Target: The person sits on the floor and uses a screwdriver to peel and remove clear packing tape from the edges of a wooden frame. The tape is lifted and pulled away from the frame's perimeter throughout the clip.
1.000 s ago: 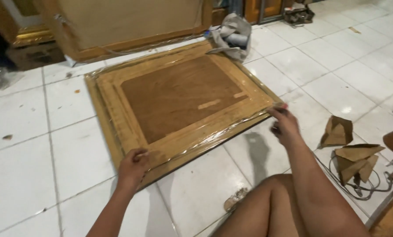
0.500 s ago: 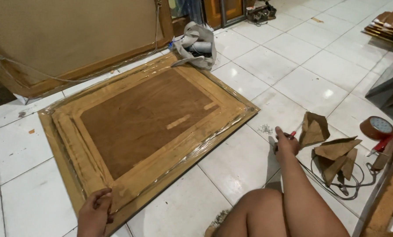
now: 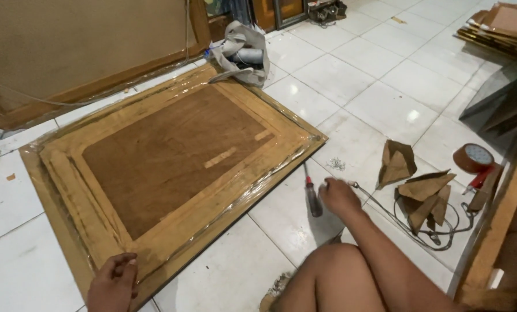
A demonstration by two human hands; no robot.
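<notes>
A large wooden picture frame (image 3: 171, 156), wrapped in clear plastic, lies back side up on the white tile floor. My left hand (image 3: 112, 283) sits on its near corner, fingers curled over the rim. My right hand (image 3: 339, 196) is down on the floor to the right of the frame. Its bent fingers reach the dark handle of a screwdriver (image 3: 312, 199) that lies on the tile. Whether they grip the handle is unclear. A thin wire (image 3: 380, 208) runs from beside this hand off to the right.
Folded brown cardboard corner pieces (image 3: 423, 193) and a wire coil (image 3: 437, 234) lie right of my hand, with a brown tape roll (image 3: 472, 157) beyond. A grey cloth bundle (image 3: 242, 55) touches the frame's far corner. Another big frame (image 3: 67, 52) leans behind. My bare knee (image 3: 339, 277) is in front.
The view swung right and closer. My right hand left the frame's right edge and went down to the floor by the screwdriver. My left hand stays on the near corner.
</notes>
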